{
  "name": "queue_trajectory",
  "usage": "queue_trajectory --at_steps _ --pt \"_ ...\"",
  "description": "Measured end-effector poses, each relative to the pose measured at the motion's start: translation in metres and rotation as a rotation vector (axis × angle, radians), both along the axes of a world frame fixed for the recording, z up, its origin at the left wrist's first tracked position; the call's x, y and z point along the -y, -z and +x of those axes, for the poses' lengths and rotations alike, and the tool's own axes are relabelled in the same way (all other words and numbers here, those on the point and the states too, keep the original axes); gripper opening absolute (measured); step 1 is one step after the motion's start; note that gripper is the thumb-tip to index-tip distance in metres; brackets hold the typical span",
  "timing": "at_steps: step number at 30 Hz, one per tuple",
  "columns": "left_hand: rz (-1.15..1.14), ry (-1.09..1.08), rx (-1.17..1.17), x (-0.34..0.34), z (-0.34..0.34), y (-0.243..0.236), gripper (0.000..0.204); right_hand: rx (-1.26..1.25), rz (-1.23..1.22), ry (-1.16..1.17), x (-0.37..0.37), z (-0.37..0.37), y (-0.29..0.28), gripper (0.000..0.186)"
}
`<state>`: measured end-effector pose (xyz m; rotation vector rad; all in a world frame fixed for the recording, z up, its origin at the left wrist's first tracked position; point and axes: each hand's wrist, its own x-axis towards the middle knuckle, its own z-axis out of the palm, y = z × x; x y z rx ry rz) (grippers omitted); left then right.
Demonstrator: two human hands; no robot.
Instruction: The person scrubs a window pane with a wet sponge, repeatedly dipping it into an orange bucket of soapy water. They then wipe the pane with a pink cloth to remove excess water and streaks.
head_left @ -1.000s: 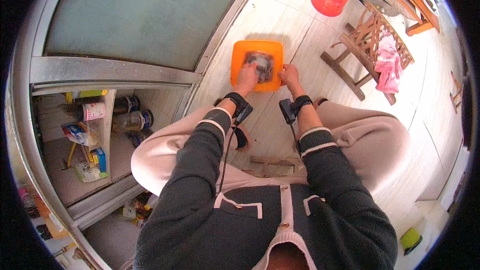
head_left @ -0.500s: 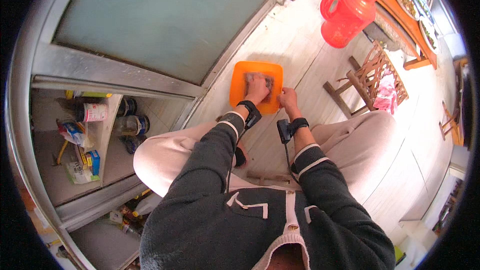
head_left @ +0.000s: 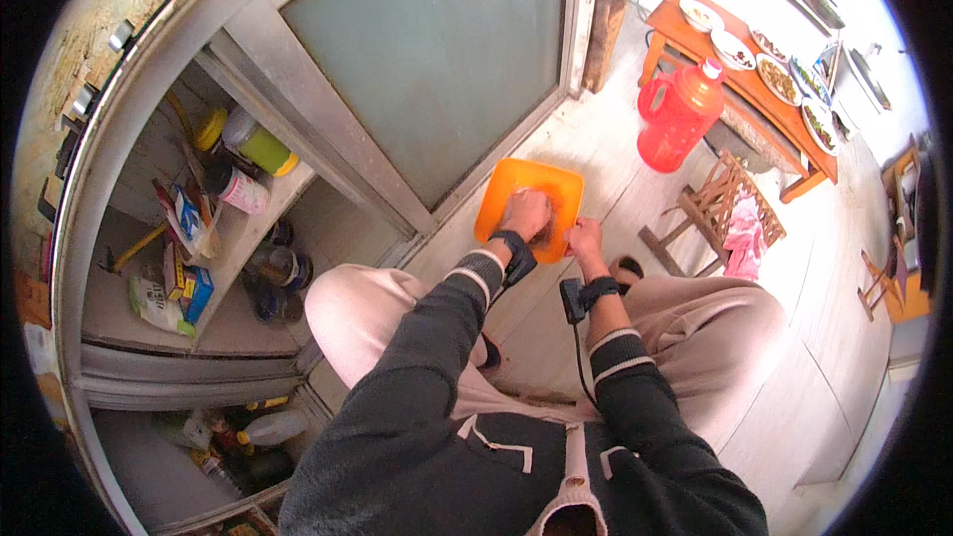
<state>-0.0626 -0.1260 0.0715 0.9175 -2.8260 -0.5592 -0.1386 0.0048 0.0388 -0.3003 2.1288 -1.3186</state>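
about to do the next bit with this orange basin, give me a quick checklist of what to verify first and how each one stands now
1. Orange basin resting on the floor: ok, it appears to sit there in front of the person.
2. Right hand steadying the basin: ok, at its right rim; how firm the grip is, cannot tell.
3. Left hand inside the basin: ok.
4. What lies under the left fingers: cannot tell, the hand covers most of it.
5. Red jug apart from the basin: ok, beyond it to the right.
6. Pink cloth in hand: not ok, it hangs on the wooden stool.
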Motion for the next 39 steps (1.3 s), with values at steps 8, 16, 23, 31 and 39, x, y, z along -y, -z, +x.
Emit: queue_trajectory --at_steps 8,16,23,31,39 --pt "0.148 -0.044 -0.02 0.014 -0.026 -0.003 0.021 0.003 0.144 -0.009 0.033 -0.026 0.016 0.026" --pt "-0.041 0.0 -0.004 0.04 -0.039 0.013 0.023 -0.007 -0.052 -0.021 0.064 -0.049 0.036 0.02" --pt "-0.495 0.013 -0.375 0.037 -0.006 -0.011 0.02 0.177 -0.075 -0.012 0.066 -0.046 0.006 0.019" --pt "-0.051 -0.119 0.065 0.034 0.045 -0.068 0.023 0.131 -0.149 -0.145 0.056 -0.019 -0.046 0.013" --pt "-0.573 0.006 -0.009 0.048 0.088 -0.185 0.025 0.146 -0.175 -0.303 0.061 -0.006 -0.094 0.017"
